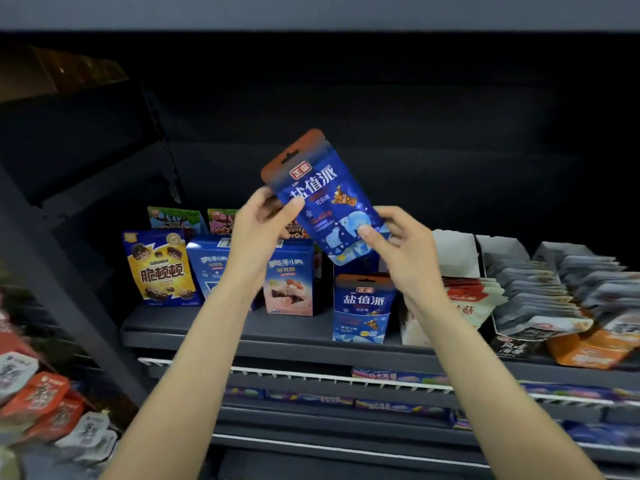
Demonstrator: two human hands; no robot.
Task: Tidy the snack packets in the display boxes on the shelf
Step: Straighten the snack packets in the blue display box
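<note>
Both forearms reach up as my left hand and right hand pinch the blue packet by its edges, tilted above its display box, probably to square it before slotting in.

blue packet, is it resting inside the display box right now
No, the blue packet is held up above the display box, pinched by the left hand and right hand.

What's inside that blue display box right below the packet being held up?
The blue display box shows one matching blue packet standing upright at its front, below the held packet that the left hand and right hand grip. Whatever is behind it is hidden.
</note>
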